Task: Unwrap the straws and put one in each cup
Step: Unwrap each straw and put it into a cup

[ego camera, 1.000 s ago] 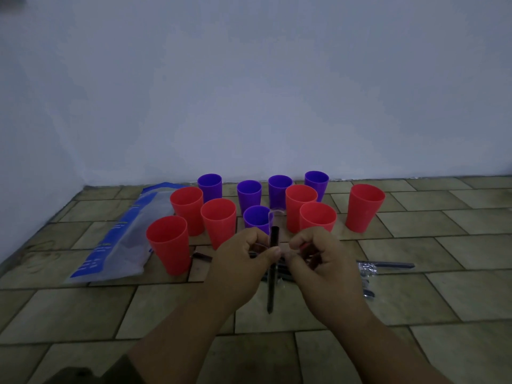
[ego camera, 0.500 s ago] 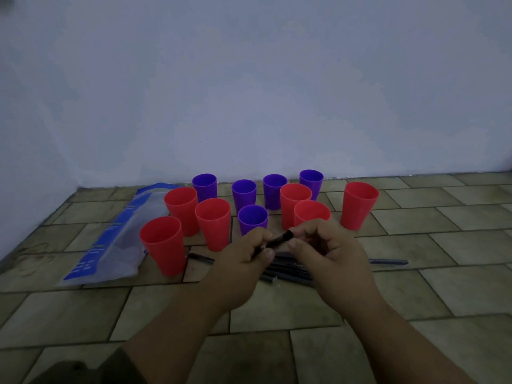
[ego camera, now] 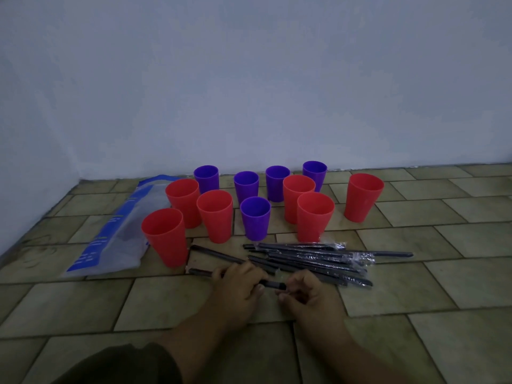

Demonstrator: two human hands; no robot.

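Note:
Several red cups [ego camera: 165, 236] and purple cups [ego camera: 255, 218] stand open and empty on the tiled floor near the wall. In front of them lies a pile of black straws in clear wrappers [ego camera: 313, 259]. One more black straw [ego camera: 213, 253] lies apart at the left. My left hand [ego camera: 238, 286] grips a black straw [ego camera: 273, 284] that lies nearly level, low over the floor. My right hand [ego camera: 307, 293] pinches at its right end, where a bit of clear wrapper shows.
A blue and clear plastic bag [ego camera: 116, 234] lies flat at the left beside the cups. A pale wall [ego camera: 249, 79] rises right behind the cups and along the left. Tiled floor [ego camera: 443, 300] stretches to the right and toward me.
Both hands have dropped from in front of the cups down to just above the floor. The straw has turned from upright to nearly level.

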